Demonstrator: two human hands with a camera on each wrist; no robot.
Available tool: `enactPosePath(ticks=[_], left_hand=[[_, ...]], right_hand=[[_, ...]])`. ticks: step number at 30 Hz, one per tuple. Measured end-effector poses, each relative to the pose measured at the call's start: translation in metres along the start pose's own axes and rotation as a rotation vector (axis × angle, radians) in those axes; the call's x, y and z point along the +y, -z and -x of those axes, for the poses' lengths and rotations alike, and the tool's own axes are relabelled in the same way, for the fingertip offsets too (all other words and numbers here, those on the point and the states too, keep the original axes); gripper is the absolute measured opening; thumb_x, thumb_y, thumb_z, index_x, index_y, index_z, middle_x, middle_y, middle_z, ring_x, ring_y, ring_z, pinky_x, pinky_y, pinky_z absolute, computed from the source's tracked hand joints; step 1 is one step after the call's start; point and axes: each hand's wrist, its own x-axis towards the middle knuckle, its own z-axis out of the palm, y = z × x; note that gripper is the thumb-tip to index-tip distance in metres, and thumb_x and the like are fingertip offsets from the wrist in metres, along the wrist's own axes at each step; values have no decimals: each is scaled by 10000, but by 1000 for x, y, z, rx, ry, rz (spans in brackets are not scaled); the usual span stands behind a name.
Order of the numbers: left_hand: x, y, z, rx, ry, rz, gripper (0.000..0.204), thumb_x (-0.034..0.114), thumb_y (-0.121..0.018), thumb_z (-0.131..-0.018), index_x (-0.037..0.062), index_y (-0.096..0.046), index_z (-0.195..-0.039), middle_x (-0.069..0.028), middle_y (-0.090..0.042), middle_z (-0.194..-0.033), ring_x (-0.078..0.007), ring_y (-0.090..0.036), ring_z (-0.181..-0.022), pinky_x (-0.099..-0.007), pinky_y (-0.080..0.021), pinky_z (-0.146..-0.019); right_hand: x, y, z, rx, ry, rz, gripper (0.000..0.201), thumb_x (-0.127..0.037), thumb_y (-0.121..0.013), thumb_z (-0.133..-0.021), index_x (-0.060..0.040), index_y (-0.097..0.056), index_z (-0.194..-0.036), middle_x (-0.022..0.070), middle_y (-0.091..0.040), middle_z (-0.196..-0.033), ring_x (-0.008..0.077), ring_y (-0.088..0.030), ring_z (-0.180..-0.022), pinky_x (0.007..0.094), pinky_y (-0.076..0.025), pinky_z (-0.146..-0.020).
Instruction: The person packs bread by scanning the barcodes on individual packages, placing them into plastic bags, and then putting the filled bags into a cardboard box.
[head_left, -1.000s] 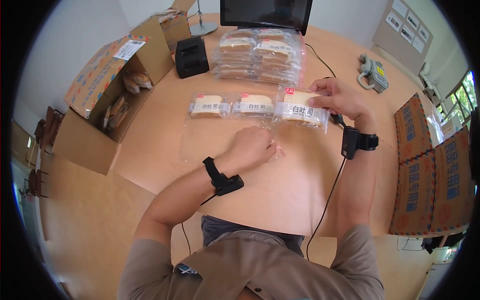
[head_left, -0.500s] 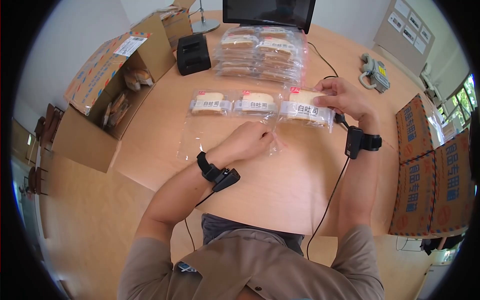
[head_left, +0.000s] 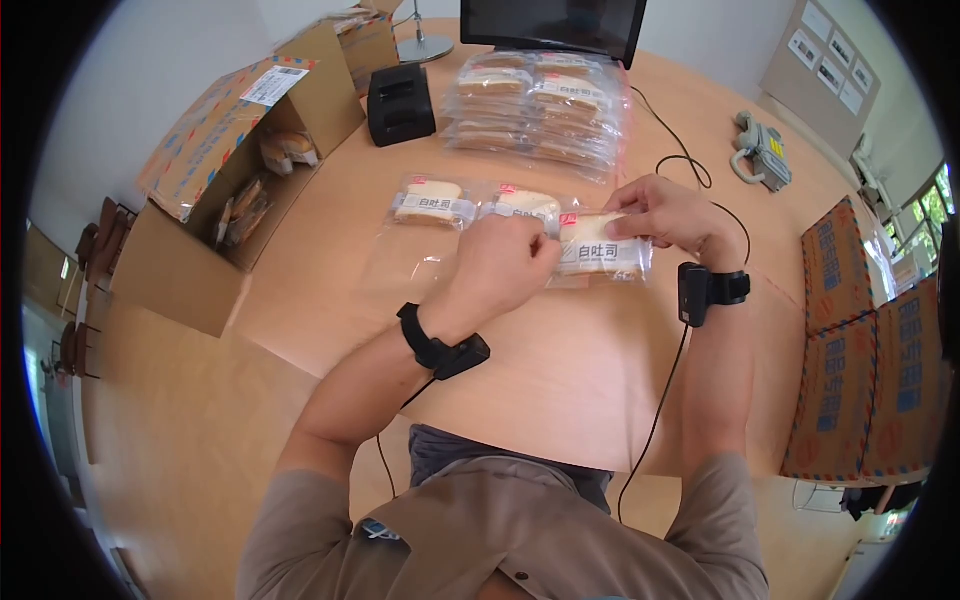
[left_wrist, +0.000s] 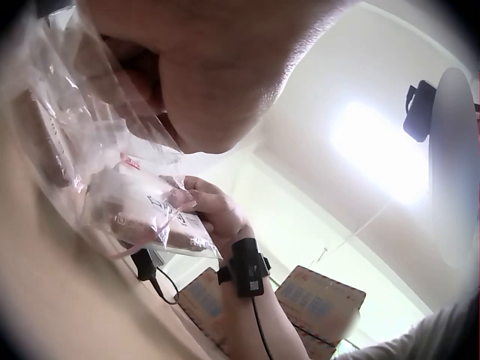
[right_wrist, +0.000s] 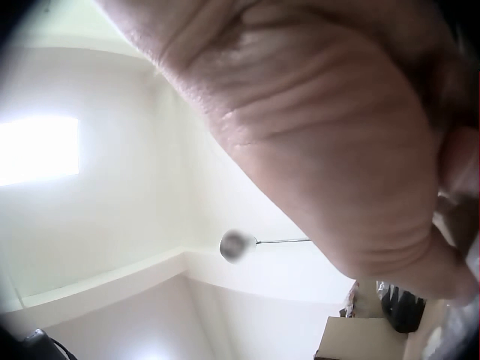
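Glossy clear plastic bag (head_left: 400,258) on smooth, wood-look table (head_left: 540,370).

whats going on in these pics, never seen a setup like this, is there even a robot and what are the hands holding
There is no robot here: a person works with bare hands and wears small cameras. The wide picture comes from the head, looking down; the other two come from the left wrist camera and right wrist camera, so a hand fills much of each.

On the table two wrapped bread packs lie side by side, with a plastic-wrapped stack behind them. An open cardboard box is on the left and a phone on the right.

The right hand grips a third bread pack; the left hand pinches clear plastic.
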Motion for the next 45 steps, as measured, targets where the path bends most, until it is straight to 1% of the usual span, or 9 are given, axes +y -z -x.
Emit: enactPosePath(ticks=[4, 8, 10, 15, 21, 28, 34, 40, 45], left_hand=[[6, -10, 6, 26, -47, -74, 242, 192, -670, -905, -13, -727, -790, -217, -696, -715, -415, -707, -676, -491, -556, -644], [7, -11, 6, 28, -51, 16, 223, 195, -683, -900, -8, -752, -838, -224, -715, -737, -427, -717, -688, -512, -570, -665], [7, -9, 7, -9, -13, 51, 243, 193, -683, -900, -29, -743, -821, -248, -711, -741, -442, -718, -696, -515, -574, -678], [11, -3, 8, 45, -68, 41, 250, 186, -685, -891, -42, -734, -801, -277, -705, -747, -457, -717, -704, -528, -577, -692], [12, -1, 12, 31, -77, 26, 223, 171, -685, -880, -33, -738, -807, -255, -727, -772, -452, -725, -728, -533, -582, -709], [10, 2, 11, 101, -175, -21, 229, 163, -677, -880, -57, -733, -856, -265, -737, -813, -445, -732, -758, -529, -593, -715], [9, 3, 12, 102, -151, 7, 238, 163, -674, -884, -65, -741, -886, -276, -737, -826, -450, -734, -759, -520, -594, -704], [18, 7, 15, 125, -140, -67, 225, 169, -677, -879, -39, -760, -866, -248, -740, -781, -442, -729, -709, -522, -590, -683], [15, 8, 14, 95, -134, -80, 215, 177, -687, -868, -21, -765, -840, -241, -740, -768, -436, -733, -705, -522, -590, -679]], right_hand=[[1, -30, -26, -250, 37, -253, 201, -125, -755, -987, -14, -795, -1149, -48, -660, -766, 20, -453, -517, 199, -303, -464], [4, -57, -48, -375, 81, -422, 199, -28, -642, -1028, 40, -768, -1166, 27, -730, -841, 60, -608, -560, 202, -490, -499], [10, -64, -60, -448, 105, -461, 274, 44, -587, -1016, 66, -737, -1244, 65, -774, -969, 90, -703, -705, 218, -581, -630], [25, -90, -74, -383, 229, -504, 338, 52, -609, -990, 69, -707, -1313, 101, -773, -1157, 113, -728, -998, 261, -598, -831], [14, -107, -75, -61, 124, -417, 285, 46, -638, -965, 32, -724, -1237, 73, -760, -1048, 112, -702, -887, 264, -572, -725], [-5, -115, -55, -145, 225, -485, 195, -21, -614, -1007, 8, -735, -1157, 53, -742, -997, 103, -669, -802, 277, -544, -614], [-12, -103, -52, -165, -13, -320, 231, -21, -607, -1011, -25, -739, -1201, 63, -745, -999, 123, -693, -830, 284, -566, -617], [55, -134, -89, -177, 126, -757, 205, -88, -655, -1020, -28, -717, -1205, 59, -730, -982, 112, -679, -779, 292, -537, -559], [89, -117, -107, -301, 161, -551, 345, -86, -704, -996, 27, -691, -1321, 134, -748, -1224, 167, -715, -1041, 332, -603, -832]])
